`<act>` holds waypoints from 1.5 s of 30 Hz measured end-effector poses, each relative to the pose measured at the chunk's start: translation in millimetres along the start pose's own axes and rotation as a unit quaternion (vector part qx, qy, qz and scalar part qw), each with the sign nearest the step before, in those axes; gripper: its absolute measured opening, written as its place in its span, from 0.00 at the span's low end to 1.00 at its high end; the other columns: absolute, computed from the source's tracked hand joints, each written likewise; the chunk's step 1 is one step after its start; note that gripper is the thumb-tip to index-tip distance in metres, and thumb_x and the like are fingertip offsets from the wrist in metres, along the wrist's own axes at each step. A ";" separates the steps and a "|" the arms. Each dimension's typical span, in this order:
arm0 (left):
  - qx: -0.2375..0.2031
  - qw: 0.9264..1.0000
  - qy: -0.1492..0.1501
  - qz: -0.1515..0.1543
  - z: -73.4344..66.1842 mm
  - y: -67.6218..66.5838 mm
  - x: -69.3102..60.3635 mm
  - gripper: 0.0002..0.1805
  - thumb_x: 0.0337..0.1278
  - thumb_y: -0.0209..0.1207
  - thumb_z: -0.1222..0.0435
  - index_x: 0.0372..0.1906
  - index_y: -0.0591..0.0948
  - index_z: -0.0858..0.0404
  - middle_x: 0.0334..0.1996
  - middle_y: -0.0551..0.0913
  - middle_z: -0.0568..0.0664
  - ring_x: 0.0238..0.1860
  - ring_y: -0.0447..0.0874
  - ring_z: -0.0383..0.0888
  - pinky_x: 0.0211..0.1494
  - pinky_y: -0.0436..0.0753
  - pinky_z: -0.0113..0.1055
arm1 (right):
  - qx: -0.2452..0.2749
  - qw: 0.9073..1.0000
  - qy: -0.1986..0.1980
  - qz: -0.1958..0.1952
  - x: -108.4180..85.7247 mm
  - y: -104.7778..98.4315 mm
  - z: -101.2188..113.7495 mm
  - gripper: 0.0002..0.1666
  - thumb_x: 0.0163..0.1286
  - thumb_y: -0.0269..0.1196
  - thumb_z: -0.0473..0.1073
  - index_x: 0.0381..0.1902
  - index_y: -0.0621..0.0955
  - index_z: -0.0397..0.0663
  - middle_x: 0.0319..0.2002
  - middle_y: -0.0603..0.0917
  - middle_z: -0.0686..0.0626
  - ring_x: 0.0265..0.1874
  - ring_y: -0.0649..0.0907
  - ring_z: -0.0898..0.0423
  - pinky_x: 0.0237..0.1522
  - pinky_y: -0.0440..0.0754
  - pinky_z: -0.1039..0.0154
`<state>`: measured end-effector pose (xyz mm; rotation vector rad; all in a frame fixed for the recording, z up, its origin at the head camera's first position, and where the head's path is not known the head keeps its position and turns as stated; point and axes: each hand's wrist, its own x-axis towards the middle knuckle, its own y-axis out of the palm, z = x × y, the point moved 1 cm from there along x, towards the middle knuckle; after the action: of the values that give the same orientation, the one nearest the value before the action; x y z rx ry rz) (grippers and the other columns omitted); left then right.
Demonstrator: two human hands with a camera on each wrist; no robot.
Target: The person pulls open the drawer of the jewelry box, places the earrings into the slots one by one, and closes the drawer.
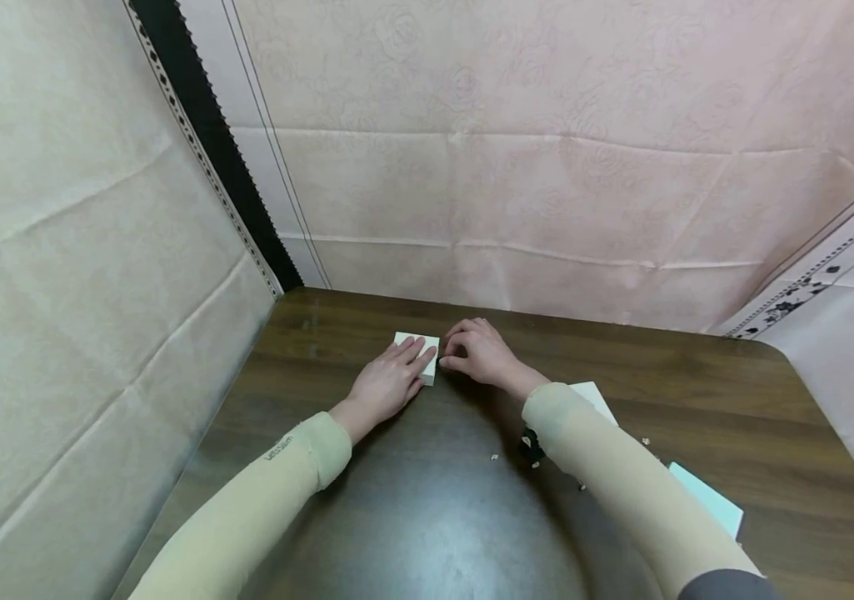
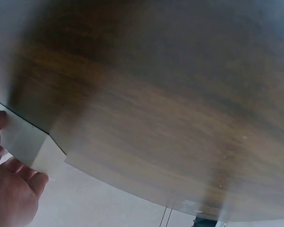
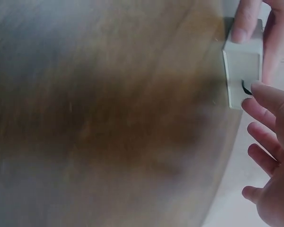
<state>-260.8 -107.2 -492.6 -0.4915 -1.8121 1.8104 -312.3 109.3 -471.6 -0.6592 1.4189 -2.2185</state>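
A small white box [image 1: 432, 367] stands on the table near its far edge. My left hand [image 1: 387, 383] holds it, fingers across the top and thumb along the near side. The box's end face [image 3: 244, 66] shows in the right wrist view, with a short black ribbon pull [image 3: 246, 88] on it. My right hand [image 1: 482, 354] pinches this ribbon between thumb and index finger, its other fingers loosely bent. In the left wrist view, the box [image 2: 23, 137] is partly covered by my left hand [image 2: 12, 189].
Under my right forearm lie a white flat piece [image 1: 595, 400], a small black item [image 1: 530, 448] and a mint-green box [image 1: 707, 498], partly hidden. Several tiny pale bits, one a small piece [image 1: 494, 457], are scattered on the wooden table [image 1: 412, 492]. Patterned cloth [image 1: 546, 167] hangs around it.
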 end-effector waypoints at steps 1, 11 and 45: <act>0.004 1.000 0.002 -0.002 0.5 -0.4 0.2 0.34 0.80 0.61 0.55 0.83 0.68 0.57 0.80 0.68 0.58 0.80 0.66 0.54 0.81 0.67 0.48 | 0.000 1.000 0.002 0.000 -1.1 -4.3 -0.2 0.10 0.73 0.74 0.48 0.32 0.89 0.50 0.56 0.87 0.43 0.60 0.80 0.43 0.71 0.72 0.43; -0.007 0.999 0.030 -0.014 3.1 -6.0 6.3 0.32 0.78 0.63 0.56 0.79 0.73 0.60 0.77 0.73 0.61 0.77 0.72 0.57 0.78 0.72 0.48 | -0.022 1.000 0.000 0.000 -29.5 -43.0 -1.4 0.10 0.71 0.75 0.51 0.35 0.89 0.51 0.58 0.86 0.42 0.63 0.79 0.40 0.73 0.69 0.39; -0.007 0.996 0.078 0.038 -17.8 -50.6 -14.9 0.38 0.78 0.61 0.48 0.84 0.66 0.56 0.79 0.70 0.57 0.79 0.69 0.56 0.79 0.69 0.58 | -0.015 0.986 0.160 0.049 -167.7 -103.9 -32.5 0.46 0.75 0.68 0.65 0.76 0.73 0.40 0.73 0.73 0.30 0.72 0.71 0.28 0.69 0.72 0.27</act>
<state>-232.9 -103.7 -444.6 -0.6949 -1.7214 1.7577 -207.9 270.3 -415.5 -0.2389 1.5999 -2.3035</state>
